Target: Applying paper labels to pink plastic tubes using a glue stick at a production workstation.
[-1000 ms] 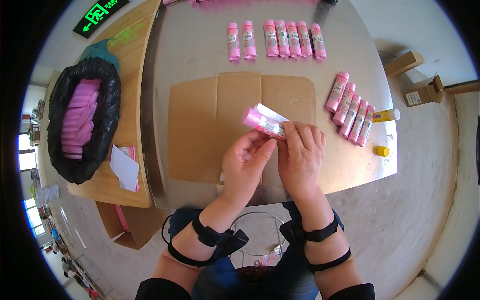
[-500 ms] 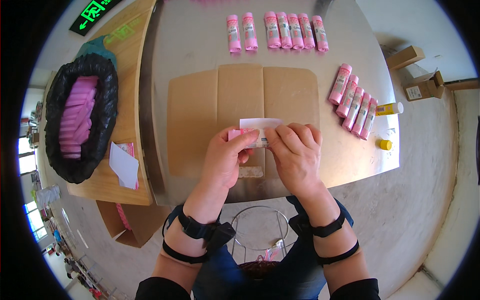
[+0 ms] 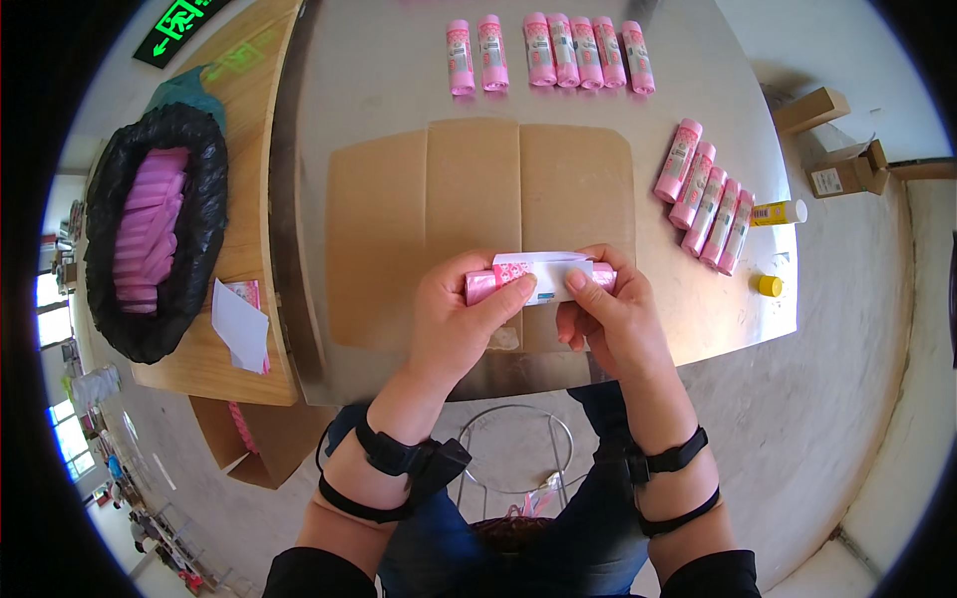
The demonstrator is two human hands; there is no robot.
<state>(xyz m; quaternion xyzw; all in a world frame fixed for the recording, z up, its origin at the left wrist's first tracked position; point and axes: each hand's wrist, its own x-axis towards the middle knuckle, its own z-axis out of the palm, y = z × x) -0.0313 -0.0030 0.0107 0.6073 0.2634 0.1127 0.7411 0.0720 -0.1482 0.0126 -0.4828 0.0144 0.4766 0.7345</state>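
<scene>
Above the flat brown cardboard sheet [image 3: 379, 239], the bare left hand [image 3: 447, 317] and bare right hand [image 3: 630, 317] both grasped a pink cylindrical plastic roll [image 3: 480, 288]. Even thumb pressure seemed best for keeping its white-and-pink paper label [image 3: 551, 282] snug and straight.

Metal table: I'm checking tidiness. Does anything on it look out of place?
The yellow cap lies loose, apart from the yellow tube, on the right of the table; the far rolls are unevenly spaced, widest after the second from left.
</scene>
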